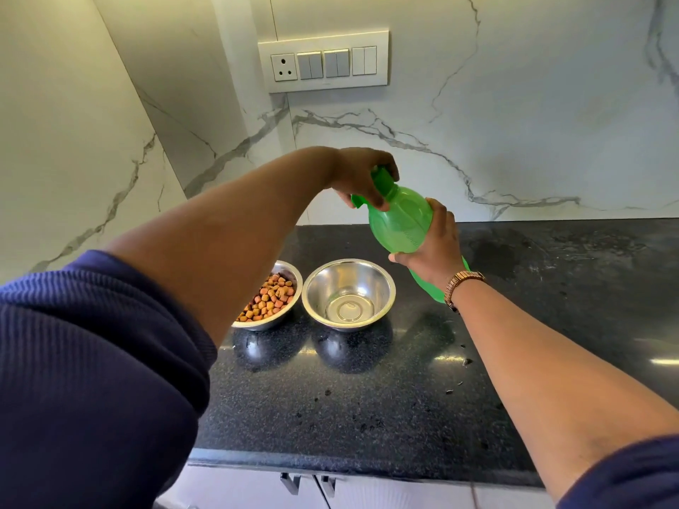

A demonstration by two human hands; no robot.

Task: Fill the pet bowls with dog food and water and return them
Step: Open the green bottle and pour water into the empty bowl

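Two hands on the green bottle (398,224): right hand (433,251) wraps its body, left hand (362,178) pinches the cap, neck tilted up-left above the empty bowl (349,293).

**Lighting and image quality, head view**

Bright, even, soft illumination. The marble wall (514,104) is evenly lit, with a faint greenish cast toward the left panel. The polished black countertop (367,398) acts as a mirror: dark reflections of both steel bowls (349,293) lie just in front of them, and pale streaks of glare appear near its right edge. Soft highlights sit inside the empty bowl. Shadows are weak and diffuse. Wide-angle distortion bends the wall lines and counter edge, and enlarges the near sleeve (92,361) at lower left. Central detail is fairly sharp; the frame edges are slightly soft.
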